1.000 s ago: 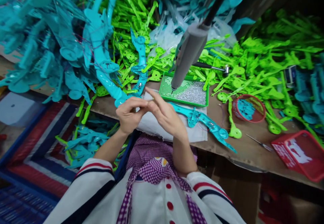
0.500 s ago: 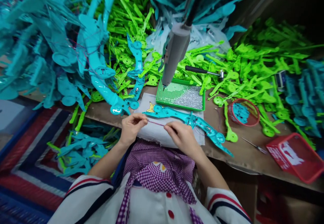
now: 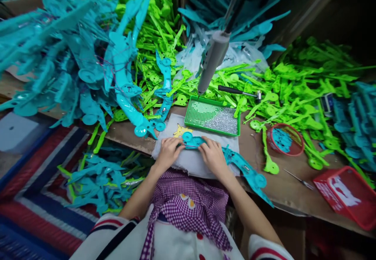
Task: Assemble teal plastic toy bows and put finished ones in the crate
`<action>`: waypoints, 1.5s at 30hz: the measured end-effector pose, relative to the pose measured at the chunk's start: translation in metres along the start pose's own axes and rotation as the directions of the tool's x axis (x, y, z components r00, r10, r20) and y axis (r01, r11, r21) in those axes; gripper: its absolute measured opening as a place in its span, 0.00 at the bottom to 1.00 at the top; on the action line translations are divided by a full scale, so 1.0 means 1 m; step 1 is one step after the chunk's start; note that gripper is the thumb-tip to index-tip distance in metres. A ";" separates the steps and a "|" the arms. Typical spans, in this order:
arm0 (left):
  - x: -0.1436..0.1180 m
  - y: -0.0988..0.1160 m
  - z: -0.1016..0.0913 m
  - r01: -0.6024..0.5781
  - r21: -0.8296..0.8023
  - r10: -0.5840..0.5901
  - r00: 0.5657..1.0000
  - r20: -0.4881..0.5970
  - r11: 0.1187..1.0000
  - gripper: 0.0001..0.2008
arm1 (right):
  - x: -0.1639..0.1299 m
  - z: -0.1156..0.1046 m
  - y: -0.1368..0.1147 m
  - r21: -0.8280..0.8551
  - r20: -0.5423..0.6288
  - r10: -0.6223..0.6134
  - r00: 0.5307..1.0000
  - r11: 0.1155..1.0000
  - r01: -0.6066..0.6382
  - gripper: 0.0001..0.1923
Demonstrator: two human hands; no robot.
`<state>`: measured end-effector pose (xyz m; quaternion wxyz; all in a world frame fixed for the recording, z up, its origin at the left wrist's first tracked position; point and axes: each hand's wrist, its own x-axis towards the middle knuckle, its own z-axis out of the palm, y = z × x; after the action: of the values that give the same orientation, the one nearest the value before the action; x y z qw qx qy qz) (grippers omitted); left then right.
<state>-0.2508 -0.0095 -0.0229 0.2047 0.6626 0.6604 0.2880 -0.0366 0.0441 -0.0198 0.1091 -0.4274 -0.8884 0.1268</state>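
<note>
**Inspector A:** Surroundings first. Heaped across the back of the bench (image 3: 282, 191): teal plastic parts (image 3: 73, 52) to the left, green plastic parts (image 3: 296, 83) to the right. Hanging over the middle: grey powered driver (image 3: 213, 61), tip just above the far edge of the green tray (image 3: 214, 117). Inside the tray: a mass of small silver screws (too fine to tell apart singly).

**Inspector B:** Noted. Further right?

**Inspector A:** Small hammer (image 3: 241, 92) lying on the green heap; round red basket (image 3: 284, 139) holding teal pieces; rectangular red basket (image 3: 346, 195) at the bench edge. Between the two baskets, a thin metal tool (image 3: 298, 179), kind unclear. Below the bench on the left: more teal and green parts on the floor (image 3: 100, 174).

**Inspector B:** Item in hand?

**Inspector A:** Long teal bow-shaped part (image 3: 235, 160), lying flat on a white cloth (image 3: 190, 162) at the near bench edge, directly before the tray. Round end at the left, slim limb running down to the right past the cloth. Thin reddish thread just visible at the round end.

**Inspector B:** Hands?

**Inspector A:** Left hand (image 3: 167, 152) and right hand (image 3: 212, 155) both pressed down on the part, fingertips drawn together at the round end. Fingers narrow and curled; actual pinch on the thread not confirmable.
</note>
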 end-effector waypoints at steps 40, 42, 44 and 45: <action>0.131 -0.019 -0.055 -0.003 -0.109 -0.059 0.826 -0.561 0.994 0.14 | 0.005 -0.012 -0.014 0.406 -0.126 -0.119 0.985 0.900 0.160 0.15; 0.114 -0.016 -0.053 -0.004 -0.147 -0.078 0.831 -0.551 0.989 0.15 | -0.005 -0.017 -0.017 0.435 -0.135 -0.110 0.985 0.886 0.158 0.13; 0.091 -0.009 -0.049 -0.012 -0.199 -0.094 0.851 -0.516 0.980 0.15 | -0.013 -0.024 -0.020 0.500 -0.133 -0.081 0.988 0.855 0.138 0.11; 0.076 -0.005 -0.045 -0.010 -0.224 -0.103 0.867 -0.488 0.975 0.16 | -0.015 -0.028 -0.021 0.543 -0.130 -0.048 0.990 0.833 0.111 0.10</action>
<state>-0.2867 0.0610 0.0164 0.1067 0.5234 0.6709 0.5144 -0.0346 0.0235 0.0123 0.2811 -0.3474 -0.8244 0.3474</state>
